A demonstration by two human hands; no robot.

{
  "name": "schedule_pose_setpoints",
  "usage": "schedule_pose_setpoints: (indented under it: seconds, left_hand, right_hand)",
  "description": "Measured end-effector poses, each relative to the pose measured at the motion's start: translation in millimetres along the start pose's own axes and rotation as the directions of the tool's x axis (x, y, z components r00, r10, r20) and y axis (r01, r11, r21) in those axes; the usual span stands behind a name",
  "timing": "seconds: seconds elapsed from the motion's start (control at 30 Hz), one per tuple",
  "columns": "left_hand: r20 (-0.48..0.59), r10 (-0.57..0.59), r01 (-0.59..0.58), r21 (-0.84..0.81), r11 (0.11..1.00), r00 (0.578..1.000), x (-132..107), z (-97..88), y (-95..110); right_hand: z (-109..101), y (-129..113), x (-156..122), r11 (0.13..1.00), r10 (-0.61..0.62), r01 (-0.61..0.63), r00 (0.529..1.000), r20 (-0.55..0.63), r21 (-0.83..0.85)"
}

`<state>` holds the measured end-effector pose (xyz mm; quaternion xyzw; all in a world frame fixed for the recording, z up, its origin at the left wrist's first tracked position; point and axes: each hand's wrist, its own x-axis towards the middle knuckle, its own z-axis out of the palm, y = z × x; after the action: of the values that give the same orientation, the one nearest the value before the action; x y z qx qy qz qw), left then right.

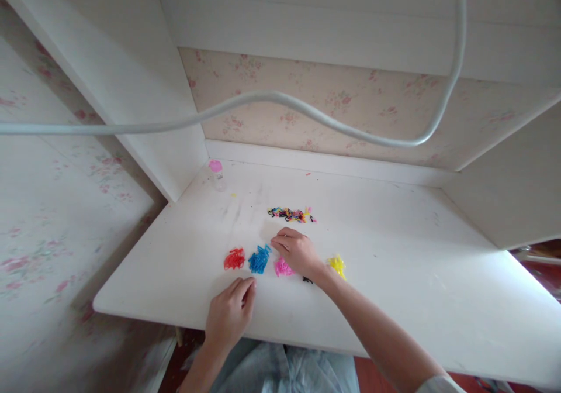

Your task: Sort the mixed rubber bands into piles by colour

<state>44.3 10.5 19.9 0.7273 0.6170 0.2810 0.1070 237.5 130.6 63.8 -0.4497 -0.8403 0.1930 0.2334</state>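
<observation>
Small coloured elastic bands lie sorted on a white desk (394, 252): a red pile (234, 259), a blue pile (259, 259), a pink pile (283, 268) and a yellow pile (337, 264). A mixed, unsorted heap (291, 214) lies farther back. My right hand (298, 251) reaches across above the pink pile, fingers curled and pinched toward the blue pile; anything between the fingertips is too small to see. My left hand (230, 314) rests near the desk's front edge, fingers loosely together and flat, holding nothing. A black band (307, 279) lies beside my right wrist.
A small clear bottle with a pink cap (216, 174) stands at the back left corner. A white cable (280, 100) hangs across the view. White shelf panels enclose the desk on the left, right and above. Floral wallpaper covers the back wall.
</observation>
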Motion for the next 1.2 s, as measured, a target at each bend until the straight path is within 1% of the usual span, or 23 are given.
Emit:
schedule_pose_setpoints:
  seconds: [0.1,0.17,0.23,0.3,0.37,0.4,0.47,0.6,0.67,0.8,0.97,1.03,1.1,1.13,1.2]
  left_hand:
    - [0.001,0.009,-0.009,0.011,1.0,1.0,-0.2,0.1,-0.6]
    - [0.001,0.01,-0.01,0.022,1.0,1.0,-0.2,-0.1,-0.5]
    - [0.003,0.01,-0.01,0.036,0.999,1.0,0.0,-0.4,-0.2]
    - [-0.005,0.021,-0.021,0.052,0.998,1.0,0.2,-0.5,0.3]
    - [-0.016,0.039,-0.038,0.064,0.997,0.999,0.5,-0.3,0.9]
    - [-0.024,0.047,-0.045,0.069,0.997,0.999,0.5,-0.1,1.3]
    - [-0.031,0.054,-0.051,0.077,0.996,0.998,0.5,0.3,2.1]
    - [-0.031,0.042,-0.039,0.101,0.994,0.999,-0.1,0.5,3.3]
    - [-0.028,0.042,-0.039,0.113,0.993,0.999,-0.7,0.4,3.7]
    - [-0.027,0.053,-0.049,0.126,0.991,0.998,-1.7,0.8,3.8]
    - [-0.015,0.033,-0.031,0.142,0.989,0.999,-2.0,2.0,3.7]
    - [-0.01,0.035,-0.033,0.14,0.99,0.999,-1.7,2.2,3.9]
    - [-0.012,0.045,-0.043,0.135,0.99,0.999,-1.3,2.6,3.9]
    - [-0.015,0.05,-0.048,0.134,0.99,0.999,-1.2,2.9,3.8]
    - [-0.02,0.056,-0.052,0.136,0.989,0.998,-1.0,3.9,3.6]
  right_hand:
    - [-13.5,16.9,-8.9,0.995,0.097,-0.098,0.992,-0.075,-0.002]
    - [-22.9,35.7,-16.0,0.983,0.182,-0.184,0.976,-0.12,-0.013]
    - [-30.9,59.1,-23.3,0.952,0.292,-0.303,0.94,-0.175,-0.036]
    - [-37.3,83.1,-29.3,0.903,0.397,-0.422,0.891,-0.223,-0.082]
    - [-41.6,103.1,-32.7,0.856,0.47,-0.503,0.853,-0.226,-0.118]
    - [-42.8,110.3,-33.1,0.839,0.494,-0.527,0.842,-0.218,-0.135]
    - [-43.5,118.6,-31.0,0.825,0.511,-0.542,0.837,-0.197,-0.161]
    - [-39.3,117.4,-20.5,0.846,0.468,-0.495,0.867,-0.169,-0.198]
    - [-36.6,114.6,-16.5,0.85,0.455,-0.485,0.873,-0.176,-0.205]
    - [-36.0,114.6,-16.8,0.854,0.442,-0.483,0.869,-0.221,-0.192]
    - [-44.9,115.5,-27.3,0.862,0.442,-0.493,0.845,-0.301,-0.12]
    - [-47.4,107.9,-33.9,0.865,0.447,-0.495,0.833,-0.326,-0.081]
    - [-47.0,92.5,-41.8,0.883,0.429,-0.467,0.842,-0.327,-0.043]
    - [-45.5,82.0,-46.0,0.899,0.407,-0.437,0.859,-0.311,-0.028]
    - [-40.6,57.5,-53.8,0.942,0.327,-0.335,0.916,-0.233,0.004]
